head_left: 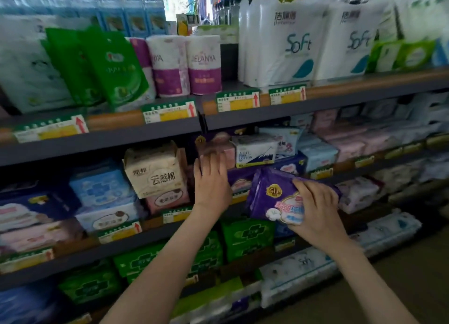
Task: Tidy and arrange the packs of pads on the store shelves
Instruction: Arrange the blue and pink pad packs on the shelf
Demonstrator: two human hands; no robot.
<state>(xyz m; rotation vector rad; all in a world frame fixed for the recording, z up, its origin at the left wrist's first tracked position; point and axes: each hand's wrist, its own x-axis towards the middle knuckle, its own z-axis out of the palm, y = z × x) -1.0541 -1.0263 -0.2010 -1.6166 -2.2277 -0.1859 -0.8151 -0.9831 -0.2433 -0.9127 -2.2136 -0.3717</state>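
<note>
My right hand (315, 207) grips a purple pack of pads (272, 195) in front of the middle shelf, tilted, with fingers curled over its top edge. My left hand (211, 178) reaches into the middle shelf with straight fingers touching a pink and purple pack (216, 144). Just left of it stands a beige pack (155, 170) on a pink pack (167, 200). A white and blue cotton pack (255, 151) sits just right of my left hand, above more purple packs (240, 180).
The grey middle shelf (102, 141) carries price tags along its edge. Toilet paper rolls (187, 64) and white tissue packs (284, 39) stand on the upper shelf. Green packs (245, 236) fill the shelf below. Pale pink and blue packs (349, 141) stretch right.
</note>
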